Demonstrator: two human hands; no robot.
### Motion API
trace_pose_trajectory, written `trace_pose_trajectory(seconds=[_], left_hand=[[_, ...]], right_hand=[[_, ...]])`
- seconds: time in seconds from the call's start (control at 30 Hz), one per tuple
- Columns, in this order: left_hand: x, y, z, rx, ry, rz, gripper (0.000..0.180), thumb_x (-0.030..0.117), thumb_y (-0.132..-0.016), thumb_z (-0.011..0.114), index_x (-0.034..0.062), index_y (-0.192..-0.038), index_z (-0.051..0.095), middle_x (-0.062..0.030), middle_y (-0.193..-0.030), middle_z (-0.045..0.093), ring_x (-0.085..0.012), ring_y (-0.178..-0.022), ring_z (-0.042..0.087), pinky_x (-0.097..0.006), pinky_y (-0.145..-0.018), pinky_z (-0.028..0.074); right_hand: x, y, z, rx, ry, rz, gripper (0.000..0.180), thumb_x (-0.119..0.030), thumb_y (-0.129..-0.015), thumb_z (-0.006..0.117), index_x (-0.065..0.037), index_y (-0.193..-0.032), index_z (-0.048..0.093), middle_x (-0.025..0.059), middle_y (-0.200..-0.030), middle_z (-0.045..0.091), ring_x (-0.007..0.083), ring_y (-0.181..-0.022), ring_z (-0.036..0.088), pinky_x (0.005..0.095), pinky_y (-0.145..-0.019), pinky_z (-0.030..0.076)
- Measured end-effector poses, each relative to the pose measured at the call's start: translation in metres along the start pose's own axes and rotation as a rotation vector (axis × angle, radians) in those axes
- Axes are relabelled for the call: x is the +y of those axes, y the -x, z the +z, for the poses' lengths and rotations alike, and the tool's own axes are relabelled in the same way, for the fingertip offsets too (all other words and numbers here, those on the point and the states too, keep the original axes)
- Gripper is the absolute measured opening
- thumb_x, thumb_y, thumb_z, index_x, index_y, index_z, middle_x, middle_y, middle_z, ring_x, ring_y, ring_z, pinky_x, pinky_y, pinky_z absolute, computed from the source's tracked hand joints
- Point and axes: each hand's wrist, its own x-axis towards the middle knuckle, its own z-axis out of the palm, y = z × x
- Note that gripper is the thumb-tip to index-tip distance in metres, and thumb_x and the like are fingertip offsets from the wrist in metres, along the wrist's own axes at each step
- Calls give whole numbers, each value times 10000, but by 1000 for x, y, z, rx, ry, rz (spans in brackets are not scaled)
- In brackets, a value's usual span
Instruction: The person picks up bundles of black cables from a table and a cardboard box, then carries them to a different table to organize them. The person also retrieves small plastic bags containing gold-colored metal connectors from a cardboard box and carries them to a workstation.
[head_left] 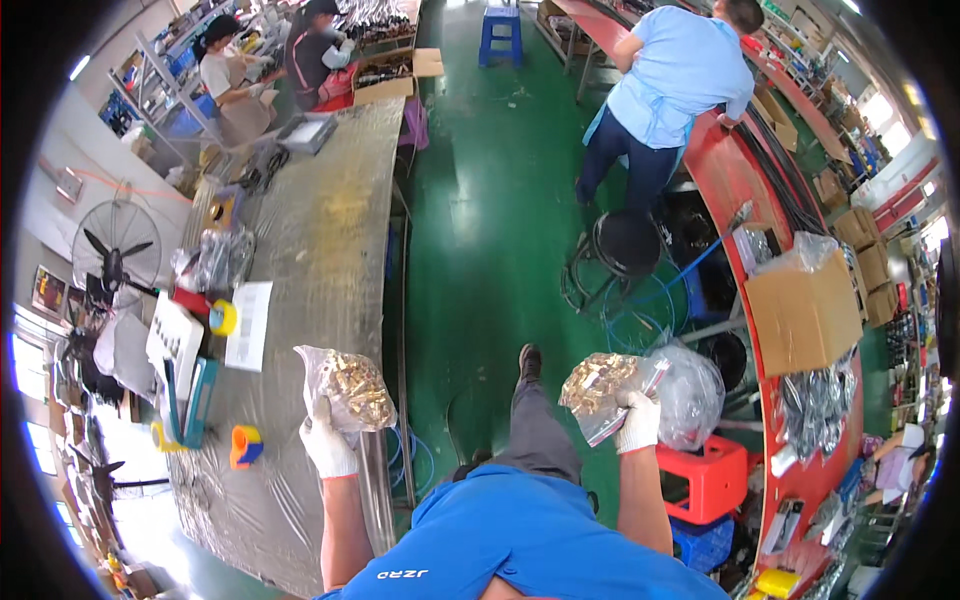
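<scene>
My left hand [328, 442], in a white glove, is closed on a clear plastic bag [350, 390] full of small brass-coloured metal parts. It is held up over the near right edge of the left table. My right hand [638, 420], gloved too, grips a second clear bag [602, 390] of similar brass-coloured parts, with a zip-type strip along its edge. This one hangs over the floor, in front of a large clear plastic sack [685, 395]. The fingertips are partly hidden behind the bags.
The left table [330, 250] bears a tape dispenser [190, 400], tape rolls and paper. Along the right runs a red bench [715, 180] with a cardboard box [803, 315]. A red stool [708, 480] and a black round stool [627, 243] flank the green aisle. A co-worker [670, 80] stands ahead right.
</scene>
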Motion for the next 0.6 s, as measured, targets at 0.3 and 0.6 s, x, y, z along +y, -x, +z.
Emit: trace_pose_trajectory(seconds=[0.3, 0.6], left_hand=[[23, -128, 211, 308, 25, 6, 248, 229, -950, 612, 2, -1040, 655, -81, -884, 678, -202, -671, 645, -345, -550, 497], [16, -267, 362, 317, 132, -120, 309, 189, -970, 582, -34, -1178, 632, -127, -1047, 695, -260, -836, 706, -398, -709, 587]], right_hand=[[-63, -213, 183, -111, -1, 191, 406, 115, -635, 493, 15, -1015, 592, 150, -921, 659, 312, -805, 685, 463, -769, 600], [-102, -428, 359, -154, 69, 273, 533, 156, -635, 467, 14, -1128, 612, 152, -1022, 682, 329, -908, 704, 495, -850, 598]])
